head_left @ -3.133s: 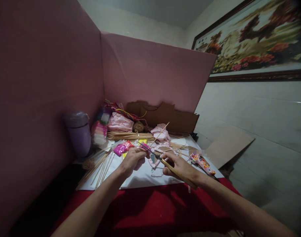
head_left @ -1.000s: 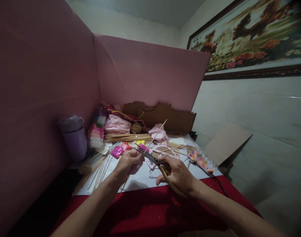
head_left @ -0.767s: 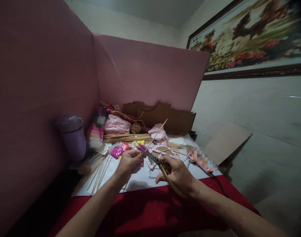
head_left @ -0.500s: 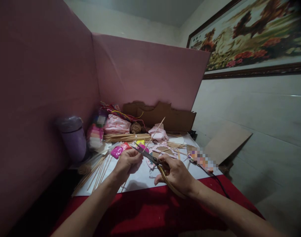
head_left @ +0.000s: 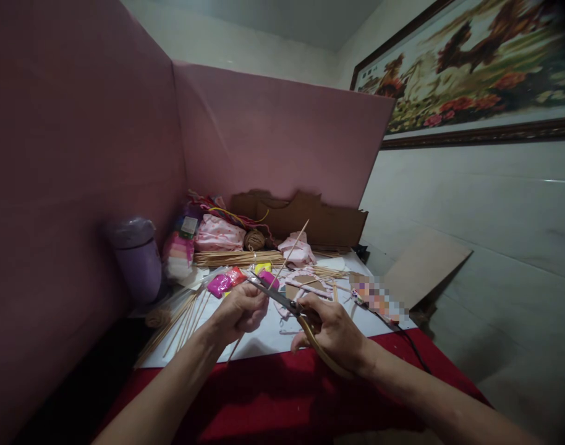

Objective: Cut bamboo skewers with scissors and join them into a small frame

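Note:
Between the thumb and fingers of my left hand (head_left: 246, 309) is a thin wooden stick (head_left: 289, 252), slanting up and to the right, its lower end showing below the hand. My right hand (head_left: 331, 330) grips the scissors (head_left: 289, 303) by their gold-coloured handles. The dark blades point left and lie across the stick close to my left fingertips; whether they touch it I cannot tell. Behind the hands are a magenta packet (head_left: 220, 284), a yellow packet (head_left: 263, 267) and pink-and-white cloth pieces around brown cardboard (head_left: 310, 284).
A purple lidded bin (head_left: 138, 266) stands at the left. Loose sticks (head_left: 185, 324) and a stick bundle (head_left: 238, 258) lie on the white sheet (head_left: 171, 355). Behind them are a twine ball (head_left: 254, 240), patterned cloth (head_left: 220, 233) and torn cardboard (head_left: 338, 225). A dark cord (head_left: 415, 349) crosses the right edge.
The scissor blades have closed slightly around the stick, and my right fingers have drawn together a little. My left hand and the stick have hardly moved.

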`<state>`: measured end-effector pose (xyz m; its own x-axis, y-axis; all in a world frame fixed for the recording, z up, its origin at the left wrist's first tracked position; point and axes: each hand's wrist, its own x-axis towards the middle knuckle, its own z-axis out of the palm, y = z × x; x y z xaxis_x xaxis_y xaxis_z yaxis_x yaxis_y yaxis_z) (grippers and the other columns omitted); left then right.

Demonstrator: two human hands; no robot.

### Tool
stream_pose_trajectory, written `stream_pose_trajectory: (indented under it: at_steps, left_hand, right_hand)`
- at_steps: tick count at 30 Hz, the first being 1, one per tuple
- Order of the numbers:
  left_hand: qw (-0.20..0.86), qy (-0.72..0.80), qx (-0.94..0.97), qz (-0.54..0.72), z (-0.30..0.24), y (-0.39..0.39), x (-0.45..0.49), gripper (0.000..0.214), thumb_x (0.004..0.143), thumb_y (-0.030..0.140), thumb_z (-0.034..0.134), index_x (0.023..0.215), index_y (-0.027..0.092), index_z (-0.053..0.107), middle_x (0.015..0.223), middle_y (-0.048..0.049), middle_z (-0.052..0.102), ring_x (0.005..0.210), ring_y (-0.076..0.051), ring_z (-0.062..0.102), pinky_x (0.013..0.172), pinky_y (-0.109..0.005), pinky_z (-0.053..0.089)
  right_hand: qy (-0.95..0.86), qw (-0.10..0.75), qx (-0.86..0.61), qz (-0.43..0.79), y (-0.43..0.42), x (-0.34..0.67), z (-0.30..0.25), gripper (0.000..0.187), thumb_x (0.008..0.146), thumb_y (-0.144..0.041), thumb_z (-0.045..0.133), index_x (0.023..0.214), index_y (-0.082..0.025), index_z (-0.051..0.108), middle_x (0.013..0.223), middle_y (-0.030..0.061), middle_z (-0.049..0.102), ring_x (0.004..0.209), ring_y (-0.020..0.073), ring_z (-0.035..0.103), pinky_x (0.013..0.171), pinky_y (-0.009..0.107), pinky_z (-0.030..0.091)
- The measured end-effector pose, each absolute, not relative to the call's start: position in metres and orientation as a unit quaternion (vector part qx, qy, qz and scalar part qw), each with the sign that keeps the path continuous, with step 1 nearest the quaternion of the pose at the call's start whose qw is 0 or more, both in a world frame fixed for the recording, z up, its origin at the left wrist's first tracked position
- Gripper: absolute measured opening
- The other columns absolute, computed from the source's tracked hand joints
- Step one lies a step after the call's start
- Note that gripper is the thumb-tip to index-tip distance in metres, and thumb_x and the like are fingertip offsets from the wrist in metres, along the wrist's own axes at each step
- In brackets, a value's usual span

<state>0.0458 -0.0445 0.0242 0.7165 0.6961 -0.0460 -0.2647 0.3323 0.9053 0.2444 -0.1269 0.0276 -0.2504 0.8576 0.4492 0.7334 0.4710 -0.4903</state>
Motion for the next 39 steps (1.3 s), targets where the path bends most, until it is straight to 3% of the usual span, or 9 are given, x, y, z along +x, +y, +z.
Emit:
stream_pose_trajectory:
  at_steps: [4, 10, 15, 19, 22, 26, 30, 34, 39]
  left_hand:
    - [0.773, 0.235, 0.479, 0.343, 0.026, -0.043, 0.049, 0.040, 0.057, 0.036, 0.077, 0.054, 0.014, 0.044, 0.037, 0.0071, 0.039, 0.026, 0.001, 0.023, 0.027, -0.012, 0.012]
    - [0.729, 0.237, 0.397, 0.506, 0.029, -0.032, 0.041, 0.023, 0.068, 0.025, 0.068, 0.065, 0.013, 0.048, 0.043, 0.0066, 0.047, 0.026, 0.001, 0.023, 0.027, -0.010, 0.015]
    - [0.768, 0.207, 0.390, 0.464, 0.029, -0.034, 0.043, 0.019, 0.074, 0.027, 0.064, 0.073, 0.012, 0.052, 0.045, 0.0066, 0.046, 0.027, 0.001, 0.024, 0.027, -0.010, 0.017]
    - [0.778, 0.209, 0.393, 0.444, 0.031, -0.040, 0.047, 0.022, 0.070, 0.027, 0.069, 0.075, 0.010, 0.055, 0.048, 0.0052, 0.048, 0.030, 0.002, 0.029, 0.030, -0.009, 0.018]
    - [0.760, 0.231, 0.412, 0.447, 0.034, -0.045, 0.049, 0.026, 0.066, 0.030, 0.071, 0.074, 0.009, 0.058, 0.046, 0.0057, 0.046, 0.031, 0.002, 0.028, 0.030, -0.010, 0.015]
    - [0.701, 0.268, 0.455, 0.479, 0.035, -0.049, 0.052, 0.028, 0.064, 0.034, 0.072, 0.069, 0.010, 0.059, 0.042, 0.0068, 0.042, 0.030, 0.001, 0.024, 0.030, -0.012, 0.012]
    - [0.657, 0.263, 0.519, 0.479, 0.031, -0.051, 0.055, 0.028, 0.070, 0.038, 0.067, 0.072, 0.011, 0.061, 0.042, 0.0076, 0.039, 0.032, 0.000, 0.026, 0.032, -0.013, 0.012]
    - [0.630, 0.276, 0.547, 0.477, 0.031, -0.053, 0.057, 0.030, 0.071, 0.040, 0.066, 0.071, 0.012, 0.059, 0.042, 0.0070, 0.042, 0.032, -0.001, 0.029, 0.032, -0.014, 0.014]
    - [0.621, 0.291, 0.551, 0.476, 0.035, -0.058, 0.061, 0.034, 0.066, 0.044, 0.069, 0.067, 0.012, 0.056, 0.040, 0.0067, 0.045, 0.031, -0.001, 0.029, 0.032, -0.015, 0.015]
  right_hand:
    - [-0.786, 0.324, -0.518, 0.094, -0.126, 0.246, 0.032, 0.044, 0.066, -0.050, 0.071, 0.089, -0.019, 0.053, 0.064, -0.0040, 0.053, 0.054, 0.0104, 0.043, 0.052, 0.021, 0.032]
    - [-0.732, 0.281, -0.614, 0.082, -0.108, 0.259, 0.031, 0.051, 0.059, -0.055, 0.072, 0.093, -0.020, 0.056, 0.077, 0.0000, 0.063, 0.067, 0.0162, 0.055, 0.056, 0.023, 0.034]
    - [-0.656, 0.206, -0.726, 0.010, -0.068, 0.275, 0.012, 0.035, 0.075, -0.048, 0.056, 0.092, -0.018, 0.060, 0.083, 0.0070, 0.066, 0.074, 0.0215, 0.059, 0.057, 0.026, 0.031]
    - [-0.690, 0.132, -0.711, -0.008, -0.046, 0.283, 0.005, 0.029, 0.073, -0.028, 0.057, 0.099, -0.015, 0.060, 0.094, 0.0090, 0.065, 0.083, 0.0213, 0.058, 0.064, 0.026, 0.034]
    - [-0.722, 0.113, -0.682, -0.046, -0.048, 0.279, 0.008, 0.027, 0.073, -0.023, 0.058, 0.099, -0.017, 0.062, 0.099, 0.0079, 0.063, 0.091, 0.0214, 0.055, 0.073, 0.027, 0.036]
    - [-0.717, 0.185, -0.639, -0.211, -0.072, 0.259, 0.028, 0.016, 0.083, -0.027, 0.053, 0.085, -0.017, 0.065, 0.088, 0.0097, 0.063, 0.087, 0.0232, 0.054, 0.076, 0.033, 0.038]
    - [-0.764, 0.321, -0.452, -0.331, -0.091, 0.237, 0.056, 0.022, 0.087, -0.029, 0.051, 0.099, -0.017, 0.064, 0.105, 0.0097, 0.062, 0.103, 0.0226, 0.051, 0.091, 0.036, 0.038]
    - [-0.808, 0.301, -0.350, -0.367, -0.089, 0.228, 0.072, 0.025, 0.088, -0.026, 0.051, 0.110, -0.019, 0.060, 0.119, 0.0082, 0.059, 0.119, 0.0226, 0.044, 0.103, 0.043, 0.029]
    - [-0.826, 0.274, -0.323, -0.372, -0.082, 0.228, 0.082, 0.017, 0.089, -0.023, 0.050, 0.091, -0.022, 0.066, 0.093, 0.0035, 0.065, 0.102, 0.0181, 0.055, 0.103, 0.044, 0.030]
